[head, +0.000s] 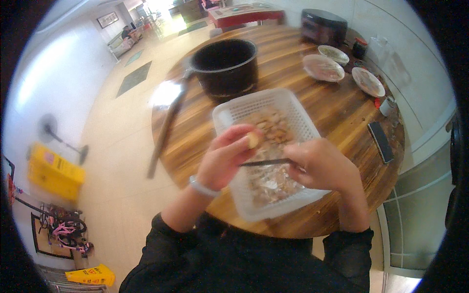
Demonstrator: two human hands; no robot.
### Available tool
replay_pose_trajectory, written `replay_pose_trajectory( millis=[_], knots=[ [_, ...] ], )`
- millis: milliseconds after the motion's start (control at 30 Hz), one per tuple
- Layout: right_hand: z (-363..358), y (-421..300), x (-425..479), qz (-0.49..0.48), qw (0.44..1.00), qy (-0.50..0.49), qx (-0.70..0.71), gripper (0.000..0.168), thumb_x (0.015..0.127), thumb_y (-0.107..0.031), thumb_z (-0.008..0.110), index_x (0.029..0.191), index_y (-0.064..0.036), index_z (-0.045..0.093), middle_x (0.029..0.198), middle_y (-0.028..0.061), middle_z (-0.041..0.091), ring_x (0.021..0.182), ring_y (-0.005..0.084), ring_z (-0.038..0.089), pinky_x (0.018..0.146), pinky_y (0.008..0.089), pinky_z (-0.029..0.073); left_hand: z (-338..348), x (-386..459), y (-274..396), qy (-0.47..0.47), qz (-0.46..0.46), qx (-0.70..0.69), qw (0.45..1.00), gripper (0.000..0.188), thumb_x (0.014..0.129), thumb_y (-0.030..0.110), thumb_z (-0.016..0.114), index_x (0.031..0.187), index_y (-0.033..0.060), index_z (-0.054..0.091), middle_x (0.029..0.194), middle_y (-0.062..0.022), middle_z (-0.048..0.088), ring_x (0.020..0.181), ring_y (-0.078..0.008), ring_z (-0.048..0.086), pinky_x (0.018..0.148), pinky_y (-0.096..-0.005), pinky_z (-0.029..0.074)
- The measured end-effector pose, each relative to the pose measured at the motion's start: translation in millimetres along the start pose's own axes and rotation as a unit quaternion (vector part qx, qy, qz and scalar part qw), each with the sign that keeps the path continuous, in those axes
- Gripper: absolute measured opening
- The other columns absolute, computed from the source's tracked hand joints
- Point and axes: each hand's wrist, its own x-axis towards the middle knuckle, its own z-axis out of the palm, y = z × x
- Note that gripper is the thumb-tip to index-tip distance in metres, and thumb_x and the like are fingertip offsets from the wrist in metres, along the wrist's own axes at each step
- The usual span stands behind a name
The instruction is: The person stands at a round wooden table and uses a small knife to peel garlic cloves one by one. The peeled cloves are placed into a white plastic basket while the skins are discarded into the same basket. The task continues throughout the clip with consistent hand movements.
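My left hand [221, 155] pinches a small pale yellowish piece [253, 140], possibly a garlic clove, between thumb and fingers. In my right hand [317, 163] is a thin dark tool [265, 162], likely a small knife, pointing left towards the left hand, just below the piece. Both hands are over a white perforated plastic basket [307, 128] on the round wooden table. Similar tan pieces [274, 128] fill its far part. Nearer me lies a heap of whitish scraps [271, 186], like peelings; blur hides their detail.
A black pot [227, 78] stands beyond the basket on the wooden table [282, 58]. Covered plates [323, 68], a dark appliance [324, 27], a lidded jar [360, 48] and a phone [381, 142] are to the right. A yellow sign [56, 172] is on the left-hand floor.
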Motion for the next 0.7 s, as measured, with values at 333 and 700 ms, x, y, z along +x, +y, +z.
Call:
replay_pose_trajectory(
  millis=[333, 700],
  knots=[
    [-4.7, -2.9, -7.0, 0.134, 0.979, -0.137, 0.062, 0.029, 0.081, -0.031, 0.065, 0.08, -0.003, 0.059, 0.071, 0.02, 0.058, 0.071, 0.0391, 0.059, 0.063, 0.0432, 0.045, -18.4, 86.9, 67.8, 0.053, 0.159, 0.202, 0.965, 0.03, 0.091, 0.012, 0.058, 0.119, 0.0029, 0.054, 0.11, -0.0098, 0.062, 0.092, -0.0146, 0.06, 0.08, -0.0262, 0.05],
    [-2.8, 1.4, -9.8, 0.144, 0.974, -0.176, -0.007, 0.016, 0.073, -0.018, 0.063, 0.078, -0.003, 0.063, 0.073, 0.0208, 0.061, 0.075, 0.0385, 0.061, 0.067, 0.0446, 0.048, -32.6, 141.7, 77.5, -0.007, 0.236, 0.587, 0.774, 0.02, 0.079, 0.008, 0.068, 0.098, 0.0007, 0.067, 0.089, -0.0058, 0.067, 0.082, -0.0141, 0.06, 0.076, -0.0279, 0.049]
  ],
)
